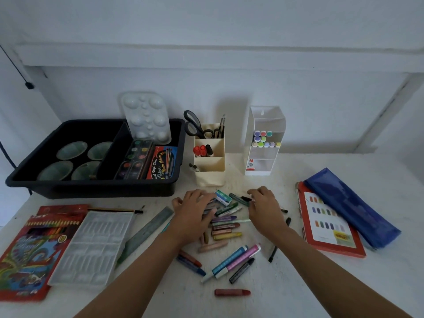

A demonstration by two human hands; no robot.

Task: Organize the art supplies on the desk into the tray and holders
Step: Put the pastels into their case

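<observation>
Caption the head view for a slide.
Left hand and right hand among loose crayons, before a black tray and cream holder.

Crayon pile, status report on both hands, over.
Left hand flat on crayon pile. Right hand fingertips at green crayon, grip unclear. Small box lies between hands. Ruler beside left hand.

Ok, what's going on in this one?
A person is tidying art supplies on a white desk. Both hands are down in the loose pile of crayons and markers: the left hand lies over it, the right hand reaches at a dark green marker. Whether either grips anything is unclear. The black tray and cream holder behind are already partly filled.
</observation>
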